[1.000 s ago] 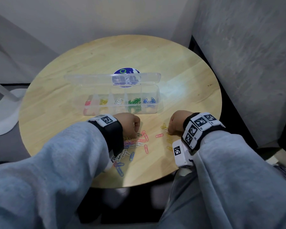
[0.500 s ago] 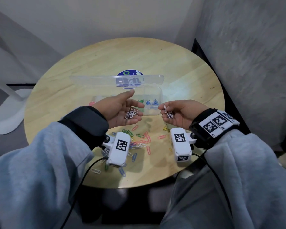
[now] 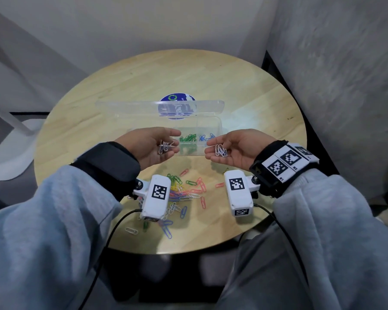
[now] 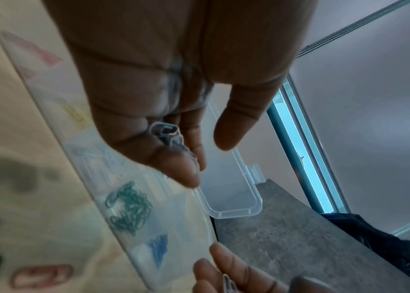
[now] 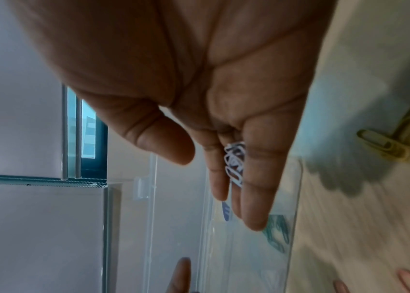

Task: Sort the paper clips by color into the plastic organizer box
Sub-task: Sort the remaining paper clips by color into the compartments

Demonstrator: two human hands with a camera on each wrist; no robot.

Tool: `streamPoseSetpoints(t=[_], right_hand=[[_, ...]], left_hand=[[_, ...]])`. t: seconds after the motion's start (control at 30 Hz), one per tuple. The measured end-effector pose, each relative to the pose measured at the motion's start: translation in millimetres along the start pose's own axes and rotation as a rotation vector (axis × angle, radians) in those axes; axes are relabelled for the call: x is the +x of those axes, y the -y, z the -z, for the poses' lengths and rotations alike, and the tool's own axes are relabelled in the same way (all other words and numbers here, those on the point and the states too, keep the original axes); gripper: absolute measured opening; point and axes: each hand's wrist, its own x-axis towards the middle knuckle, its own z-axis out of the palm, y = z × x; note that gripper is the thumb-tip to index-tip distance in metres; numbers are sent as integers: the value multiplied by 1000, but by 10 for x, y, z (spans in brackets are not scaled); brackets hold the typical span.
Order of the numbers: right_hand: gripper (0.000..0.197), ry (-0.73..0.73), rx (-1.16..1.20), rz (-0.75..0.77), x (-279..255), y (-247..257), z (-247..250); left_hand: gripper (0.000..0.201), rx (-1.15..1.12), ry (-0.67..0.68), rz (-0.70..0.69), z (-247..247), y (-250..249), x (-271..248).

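- the plastic organizer box (image 3: pixel 218 130) sits open near the middle of the round wooden table (image 3: pixel 99 90), its clear lid (image 3: pixel 126 107) standing up along the far edge.
- inside the box, green clips (image 3: pixel 188 138) fill one compartment and blue clips (image 3: pixel 205 138) the next one to the right; in the left wrist view, pale yellow and pinkish clips seem to lie in compartments further left, though the blur makes this hard to confirm.
- the left hand (image 3: pixel 152 146) is held palm up in front of the box, fingers loosely cupped, with a small bunch of white clips (image 3: pixel 165 147) lying on them.
- the right hand (image 3: pixel 235 149) mirrors it, palm up and relaxed, with its own white clip bunch (image 3: pixel 221 151) resting on the fingers near the box's right end.
- the two hands are apart, with the green and blue compartments showing between them.
- a loose pile of mixed clips (image 3: pixel 184 193) in green, pink, yellow, blue and white lies on the near part of the table, below the hands.
- a yellow clip pair (image 5: pixel 394 136) lies on the table beside the right hand.
- a round blue sticker (image 3: pixel 177 100) shows on the table behind the lid.
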Motion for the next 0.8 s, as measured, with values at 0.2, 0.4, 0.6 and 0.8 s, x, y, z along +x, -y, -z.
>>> streamPoseSetpoints(t=[0.2,0.4,0.6,0.8], right_hand=[[15,-42,-333,-35,67,-39,-120],[9,-39,-1257,-89,103,-248,-268],[7,-87,-1452,-47,58,-358,-415],[16,-32,-1663,-21,186,-524,-515]], left_hand=[[17,842,65,13,90,101,-3],[10,1398,74,-17,24,263,-105],[13,1548,203,1,-139,433,-148],[20,1627,225,-66,-133,566,-153]])
